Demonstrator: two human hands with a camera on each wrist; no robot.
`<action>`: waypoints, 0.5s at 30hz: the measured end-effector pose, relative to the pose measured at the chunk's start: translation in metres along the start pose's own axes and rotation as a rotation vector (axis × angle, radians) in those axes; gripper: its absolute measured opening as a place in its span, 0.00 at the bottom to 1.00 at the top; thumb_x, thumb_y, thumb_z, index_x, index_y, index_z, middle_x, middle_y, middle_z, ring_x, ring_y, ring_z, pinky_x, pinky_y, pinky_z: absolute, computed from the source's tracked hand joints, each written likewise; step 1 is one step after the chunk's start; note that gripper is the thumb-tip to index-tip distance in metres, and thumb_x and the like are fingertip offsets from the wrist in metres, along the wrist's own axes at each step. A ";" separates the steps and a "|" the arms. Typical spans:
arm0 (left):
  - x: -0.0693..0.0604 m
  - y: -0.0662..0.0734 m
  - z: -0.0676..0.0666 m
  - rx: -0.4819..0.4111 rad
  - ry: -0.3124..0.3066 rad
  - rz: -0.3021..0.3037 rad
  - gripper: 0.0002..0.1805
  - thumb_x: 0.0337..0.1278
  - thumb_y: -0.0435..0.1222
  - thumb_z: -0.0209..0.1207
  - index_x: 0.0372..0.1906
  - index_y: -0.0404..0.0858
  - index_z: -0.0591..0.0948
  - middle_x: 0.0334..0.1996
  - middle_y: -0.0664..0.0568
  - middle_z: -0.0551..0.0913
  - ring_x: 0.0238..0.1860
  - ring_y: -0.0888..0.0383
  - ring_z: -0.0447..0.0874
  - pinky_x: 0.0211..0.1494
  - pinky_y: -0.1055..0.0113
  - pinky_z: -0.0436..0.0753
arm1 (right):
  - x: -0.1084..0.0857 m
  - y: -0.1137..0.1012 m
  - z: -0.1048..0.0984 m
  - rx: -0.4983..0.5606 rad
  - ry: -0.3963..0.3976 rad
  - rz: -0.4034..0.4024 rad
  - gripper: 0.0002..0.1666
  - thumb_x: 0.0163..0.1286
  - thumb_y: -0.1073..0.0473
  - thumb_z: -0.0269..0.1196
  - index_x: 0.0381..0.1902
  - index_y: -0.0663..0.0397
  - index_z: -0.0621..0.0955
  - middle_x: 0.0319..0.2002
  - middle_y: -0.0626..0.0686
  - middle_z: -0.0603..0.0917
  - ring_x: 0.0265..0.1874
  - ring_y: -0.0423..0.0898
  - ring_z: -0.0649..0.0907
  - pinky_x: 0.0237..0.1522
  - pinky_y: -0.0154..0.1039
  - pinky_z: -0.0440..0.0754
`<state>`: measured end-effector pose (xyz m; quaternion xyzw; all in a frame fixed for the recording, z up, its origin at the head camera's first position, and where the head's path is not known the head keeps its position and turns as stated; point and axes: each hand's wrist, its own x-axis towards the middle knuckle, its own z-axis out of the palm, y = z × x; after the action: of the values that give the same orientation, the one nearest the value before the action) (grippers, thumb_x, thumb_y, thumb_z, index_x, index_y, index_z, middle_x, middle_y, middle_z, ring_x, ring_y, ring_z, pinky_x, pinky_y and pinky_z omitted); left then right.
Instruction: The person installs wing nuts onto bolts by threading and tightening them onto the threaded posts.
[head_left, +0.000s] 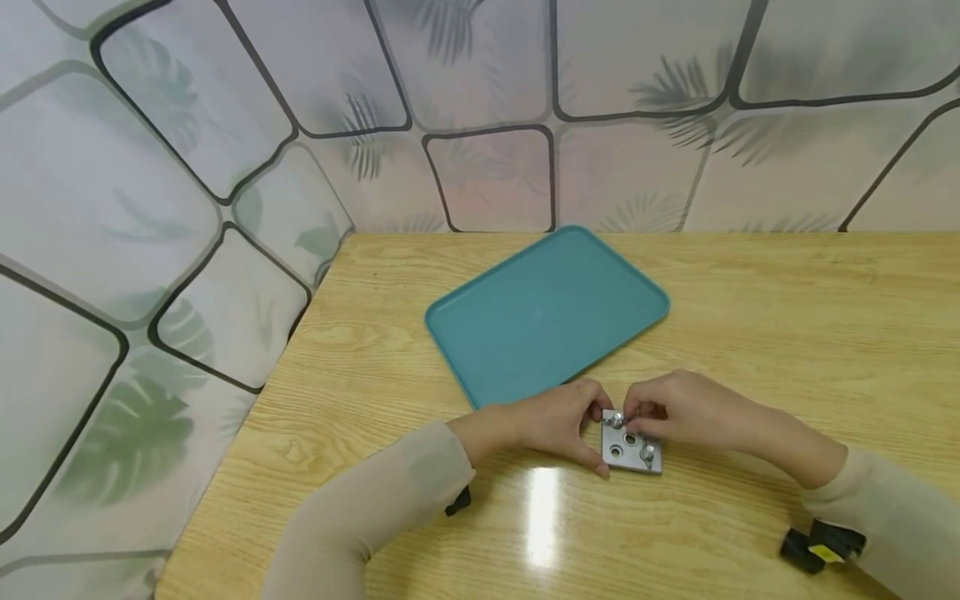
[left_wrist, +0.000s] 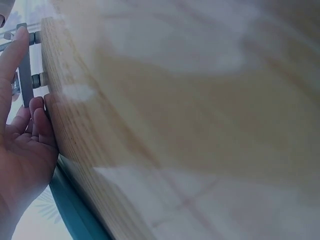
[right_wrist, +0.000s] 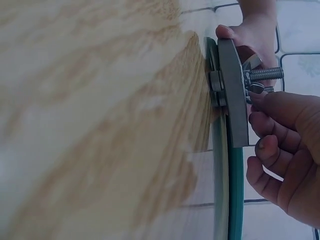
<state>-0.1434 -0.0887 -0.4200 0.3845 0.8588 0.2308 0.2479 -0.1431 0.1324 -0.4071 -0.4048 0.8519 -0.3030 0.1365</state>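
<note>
A small grey metal plate [head_left: 628, 459] with round holes sits raised off the table on bolt heads, as the right wrist view shows. My left hand [head_left: 551, 423] holds it from the left, thumb and fingers on opposite edges. Two threaded bolts stand up through the plate; the nearer bolt [right_wrist: 267, 74] carries a wing nut [head_left: 647, 453]. At the farther bolt, my right hand [head_left: 681, 406] has its thumb and forefinger on a second wing nut [right_wrist: 257, 88], partly hidden by the fingertips. The other right fingers are curled beside the plate.
A teal tray [head_left: 547, 317] lies at an angle on the wooden table [head_left: 360, 367], just beyond my left hand. Patterned cloth [head_left: 487, 179] hangs behind the table and along its left side. A black wrist device [head_left: 821, 543] is by my right sleeve.
</note>
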 end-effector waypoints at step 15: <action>0.002 0.001 0.000 -0.018 -0.007 -0.016 0.37 0.40 0.51 0.72 0.52 0.37 0.69 0.39 0.58 0.69 0.39 0.67 0.68 0.42 0.82 0.68 | 0.000 -0.003 0.003 -0.033 0.001 -0.056 0.08 0.61 0.57 0.66 0.26 0.39 0.78 0.20 0.32 0.73 0.19 0.27 0.68 0.20 0.28 0.69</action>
<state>-0.1440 -0.0871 -0.4201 0.3761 0.8589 0.2352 0.2560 -0.1399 0.1297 -0.4070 -0.4305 0.8452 -0.2927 0.1208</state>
